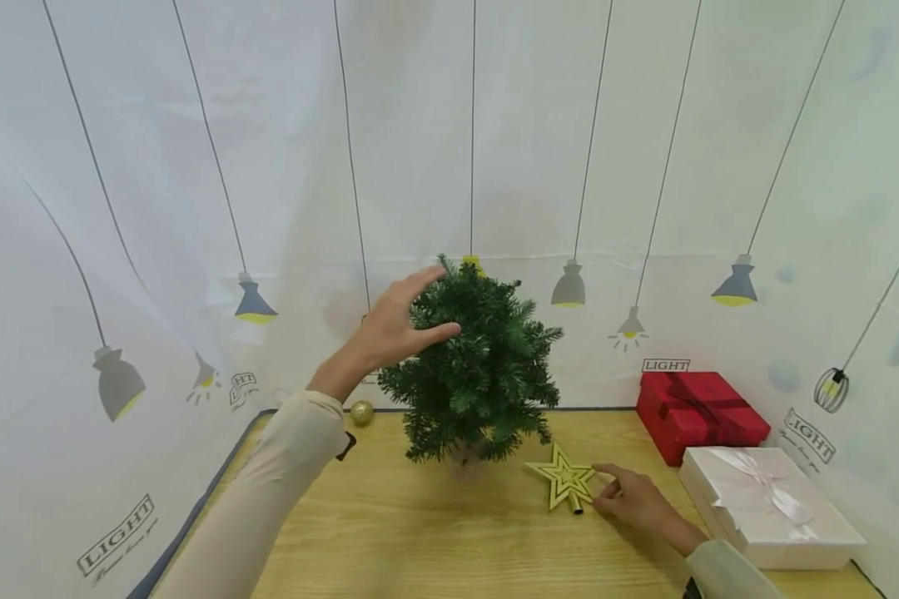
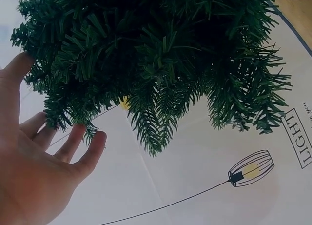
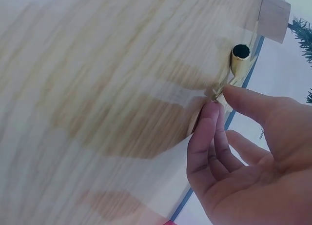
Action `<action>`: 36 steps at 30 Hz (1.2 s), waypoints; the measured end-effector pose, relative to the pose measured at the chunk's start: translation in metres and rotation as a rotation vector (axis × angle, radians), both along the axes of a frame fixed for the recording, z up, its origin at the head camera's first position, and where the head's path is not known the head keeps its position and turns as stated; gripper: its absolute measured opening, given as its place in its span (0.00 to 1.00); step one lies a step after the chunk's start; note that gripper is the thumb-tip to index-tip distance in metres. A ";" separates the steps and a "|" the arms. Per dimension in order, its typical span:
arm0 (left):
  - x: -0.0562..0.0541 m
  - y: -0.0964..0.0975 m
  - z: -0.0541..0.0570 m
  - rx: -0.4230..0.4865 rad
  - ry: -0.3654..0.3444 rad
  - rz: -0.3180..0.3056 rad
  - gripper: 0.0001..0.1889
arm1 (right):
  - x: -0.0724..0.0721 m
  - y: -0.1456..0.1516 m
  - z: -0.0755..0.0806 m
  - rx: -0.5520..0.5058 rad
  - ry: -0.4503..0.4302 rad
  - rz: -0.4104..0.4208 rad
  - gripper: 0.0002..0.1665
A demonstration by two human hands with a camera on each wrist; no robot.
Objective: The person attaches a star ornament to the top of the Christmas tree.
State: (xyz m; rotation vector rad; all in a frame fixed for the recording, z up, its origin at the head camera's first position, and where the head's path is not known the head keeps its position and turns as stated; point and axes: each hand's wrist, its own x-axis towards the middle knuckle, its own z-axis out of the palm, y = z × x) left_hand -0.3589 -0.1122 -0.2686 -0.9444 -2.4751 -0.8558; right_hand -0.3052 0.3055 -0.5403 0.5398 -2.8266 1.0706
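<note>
A small green artificial Christmas tree (image 1: pixel 483 366) stands upright on a pale round base (image 1: pixel 464 466) in the head view. My left hand (image 1: pixel 393 324) is raised at its upper left side, thumb and fingers spread around the branches. In the left wrist view the fingertips of that hand (image 2: pixel 44 171) meet the outer needles of the tree (image 2: pixel 156 59). A gold star tree topper (image 1: pixel 565 478) lies low over the table, right of the base. My right hand (image 1: pixel 640 506) pinches one of its points between thumb and fingers. The topper's hollow socket (image 3: pixel 240 64) shows in the right wrist view.
A gold ball ornament (image 1: pixel 361 413) sits at the table's back left. On the right are a red gift box (image 1: pixel 700 412) and, in front of it, a pale pink gift box (image 1: pixel 772 507) with a ribbon. A lamp-printed backdrop (image 1: pixel 509 166) hangs behind the wooden table (image 1: pixel 419 549).
</note>
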 end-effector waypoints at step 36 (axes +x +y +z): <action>-0.007 0.002 -0.006 -0.002 -0.043 -0.015 0.47 | 0.003 0.000 0.007 -0.397 -0.293 0.250 0.33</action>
